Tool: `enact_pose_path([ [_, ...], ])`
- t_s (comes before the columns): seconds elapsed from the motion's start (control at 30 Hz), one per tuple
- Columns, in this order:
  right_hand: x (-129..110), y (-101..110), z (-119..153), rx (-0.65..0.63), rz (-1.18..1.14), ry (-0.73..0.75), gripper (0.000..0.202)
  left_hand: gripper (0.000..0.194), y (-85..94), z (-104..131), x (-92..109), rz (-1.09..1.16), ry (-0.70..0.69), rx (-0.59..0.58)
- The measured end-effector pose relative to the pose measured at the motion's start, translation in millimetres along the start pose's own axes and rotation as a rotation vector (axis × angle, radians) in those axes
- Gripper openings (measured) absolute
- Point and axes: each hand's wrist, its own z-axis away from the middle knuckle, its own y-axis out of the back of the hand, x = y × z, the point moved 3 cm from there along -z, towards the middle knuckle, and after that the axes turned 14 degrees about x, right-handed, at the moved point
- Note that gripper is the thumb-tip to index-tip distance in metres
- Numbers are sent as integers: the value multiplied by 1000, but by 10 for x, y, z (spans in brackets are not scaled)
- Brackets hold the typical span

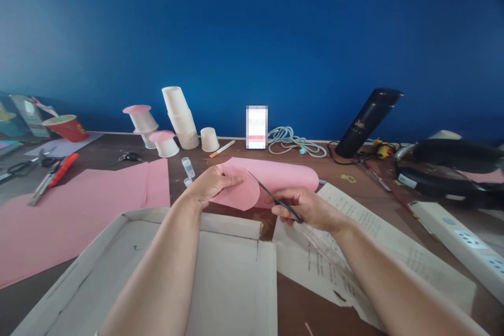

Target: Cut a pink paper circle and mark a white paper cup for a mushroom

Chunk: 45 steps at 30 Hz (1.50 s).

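Note:
My left hand is closed on the left side of a sheet of pink paper, its thumb lying on top. The sheet curls into a loose roll toward the right. In my right hand is a pair of scissors with dark handles, my fingers wrapped round them. The blades reach up and left against the paper's curved edge, near my left thumb. Whether the blades are parted is hard to make out. Below the paper lies a shallow white cardboard box lid, under my left forearm.
More pink paper covers the left. Behind stand stacked paper cups, cups with pink tops, a phone-like screen, a coiled cable and a leaning black flask. Printed sheets and a power strip lie right.

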Motion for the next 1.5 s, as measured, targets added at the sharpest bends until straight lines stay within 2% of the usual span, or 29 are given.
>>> enact_pose_path([
  [0.3,-15,20,3,11,4,4,37,37,-6,-10,-17,32,11,-29],
  [0.7,53,40,-5,40,34,-21,40,34,21,17,21,-55,-4,4],
  [0.97,35,53,10,0,29,-37,36,37,28,34,46,-80,18,10],
  [1.17,40,63,9,-31,32,-38,36,38,21,31,18,-48,7,-50],
  [1.5,68,34,-3,-30,-27,-62,33,38,7,15,7,-71,-6,-35],
])
